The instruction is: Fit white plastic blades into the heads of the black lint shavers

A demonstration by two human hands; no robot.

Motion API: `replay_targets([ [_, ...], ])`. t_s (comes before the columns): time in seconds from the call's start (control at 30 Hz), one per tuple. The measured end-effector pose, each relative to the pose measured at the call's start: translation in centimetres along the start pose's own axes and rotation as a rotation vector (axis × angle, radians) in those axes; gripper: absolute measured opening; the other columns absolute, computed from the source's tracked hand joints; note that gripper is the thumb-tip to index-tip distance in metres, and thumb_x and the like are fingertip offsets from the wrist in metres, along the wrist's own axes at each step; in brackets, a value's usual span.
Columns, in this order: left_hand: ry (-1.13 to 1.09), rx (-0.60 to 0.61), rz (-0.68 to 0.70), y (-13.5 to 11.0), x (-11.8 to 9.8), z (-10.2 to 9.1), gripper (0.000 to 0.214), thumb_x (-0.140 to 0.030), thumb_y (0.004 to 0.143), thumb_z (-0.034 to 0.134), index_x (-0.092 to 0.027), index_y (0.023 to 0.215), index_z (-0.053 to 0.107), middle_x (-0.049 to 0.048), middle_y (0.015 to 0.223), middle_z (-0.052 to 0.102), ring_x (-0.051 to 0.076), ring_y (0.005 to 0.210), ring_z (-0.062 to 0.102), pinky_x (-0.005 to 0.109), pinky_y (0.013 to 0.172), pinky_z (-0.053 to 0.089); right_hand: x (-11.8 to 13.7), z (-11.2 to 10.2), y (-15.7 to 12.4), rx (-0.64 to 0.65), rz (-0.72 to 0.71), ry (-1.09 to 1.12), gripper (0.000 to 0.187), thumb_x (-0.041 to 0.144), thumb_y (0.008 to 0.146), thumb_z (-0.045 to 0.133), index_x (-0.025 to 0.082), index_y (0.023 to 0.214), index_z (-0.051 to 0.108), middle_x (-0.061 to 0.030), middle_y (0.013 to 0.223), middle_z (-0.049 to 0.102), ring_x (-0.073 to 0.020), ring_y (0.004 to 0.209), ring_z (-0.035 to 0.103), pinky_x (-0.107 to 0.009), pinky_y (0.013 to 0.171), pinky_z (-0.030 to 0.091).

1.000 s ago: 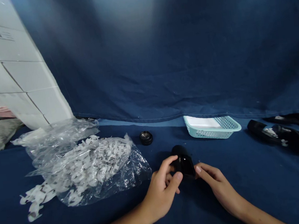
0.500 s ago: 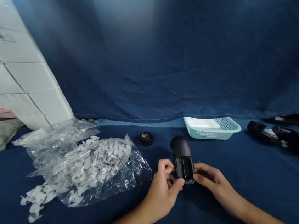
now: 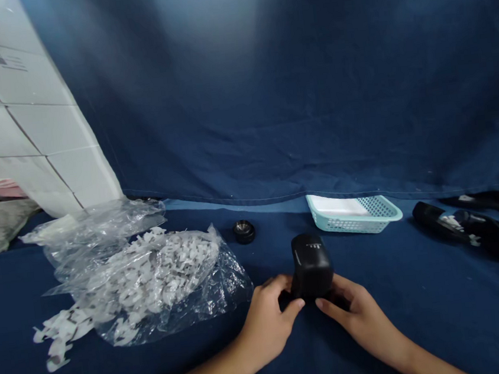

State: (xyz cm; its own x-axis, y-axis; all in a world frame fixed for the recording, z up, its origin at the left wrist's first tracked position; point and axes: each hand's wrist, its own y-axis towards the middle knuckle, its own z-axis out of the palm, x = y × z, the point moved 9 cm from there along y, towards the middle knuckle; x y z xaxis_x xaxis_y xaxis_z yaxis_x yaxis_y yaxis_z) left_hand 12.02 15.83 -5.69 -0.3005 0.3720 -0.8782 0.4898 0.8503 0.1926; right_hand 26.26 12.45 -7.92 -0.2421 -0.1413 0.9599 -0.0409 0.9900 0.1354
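Observation:
A black plastic device body (image 3: 312,265) with small light marks on its upper face stands between both hands, just above the blue cloth. My left hand (image 3: 268,322) grips its lower left side with thumb and curled fingers. My right hand (image 3: 361,315) holds its lower right side, thumb on the front. The bottom end of the device is hidden behind my fingers.
A clear plastic bag of white die-cut pieces (image 3: 152,274) lies to the left, with loose pieces (image 3: 55,338) beside it. A small black ring cap (image 3: 244,230) sits behind. A light-green basket (image 3: 352,212) and several black devices (image 3: 467,226) lie to the right. White boxes (image 3: 22,109) stand far left.
The device has been turned in my hands: its open ribbed inner side faced me before, now a closed face with small marks shows. Both hands shifted slightly lower and closer.

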Motion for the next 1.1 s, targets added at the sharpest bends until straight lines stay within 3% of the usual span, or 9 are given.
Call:
replay_targets([
  [0.13,0.015,0.032,-0.008,0.2,0.1,0.2,0.016,-0.016,0.082,0.061,-0.019,0.096,0.068,0.0062,0.098,0.072,0.025,0.093,0.065,0.038,0.087,0.047,0.4,0.3,0.0,0.012,-0.004,-0.071,0.010,0.028,0.088,0.059,0.021,0.095,0.064,-0.0035,0.090,0.070,-0.0219,0.085,0.065,-0.035,0.078,0.049],
  [0.53,0.070,0.016,-0.017,0.4,0.6,0.1,0.024,-0.012,0.080,0.057,-0.019,0.102,0.064,0.0054,0.097,0.071,0.023,0.091,0.064,0.033,0.084,0.046,0.5,0.3,0.3,0.019,-0.020,-0.086,0.017,0.030,0.089,0.059,0.022,0.103,0.064,-0.0059,0.100,0.071,-0.0225,0.092,0.065,-0.034,0.082,0.048],
  [0.67,-0.131,0.065,-0.030,0.5,0.5,0.2,0.032,-0.014,0.082,0.058,-0.017,0.114,0.060,0.0050,0.096,0.072,0.020,0.088,0.065,0.030,0.081,0.046,0.6,0.2,0.4,0.029,0.006,-0.015,0.020,0.035,0.089,0.060,0.023,0.103,0.067,-0.0045,0.095,0.072,-0.0220,0.089,0.064,-0.035,0.088,0.046],
  [0.8,-0.324,0.144,-0.057,0.7,0.7,0.4,0.035,-0.025,0.086,0.061,-0.013,0.118,0.058,0.0069,0.091,0.071,0.020,0.082,0.064,0.029,0.076,0.045,0.4,-0.1,0.5,0.038,0.065,0.083,0.025,0.041,0.088,0.060,0.022,0.102,0.070,-0.0047,0.092,0.072,-0.0227,0.090,0.064,-0.034,0.086,0.047],
  [1.1,-0.425,0.160,-0.113,1.1,0.9,0.4,0.043,-0.038,0.086,0.063,-0.008,0.117,0.060,0.0031,0.075,0.064,0.015,0.070,0.060,0.028,0.071,0.045,-0.4,-0.4,0.3,0.007,0.117,0.138,0.028,0.045,0.086,0.063,0.021,0.099,0.071,-0.0028,0.085,0.068,-0.0187,0.082,0.058,-0.031,0.080,0.043],
])
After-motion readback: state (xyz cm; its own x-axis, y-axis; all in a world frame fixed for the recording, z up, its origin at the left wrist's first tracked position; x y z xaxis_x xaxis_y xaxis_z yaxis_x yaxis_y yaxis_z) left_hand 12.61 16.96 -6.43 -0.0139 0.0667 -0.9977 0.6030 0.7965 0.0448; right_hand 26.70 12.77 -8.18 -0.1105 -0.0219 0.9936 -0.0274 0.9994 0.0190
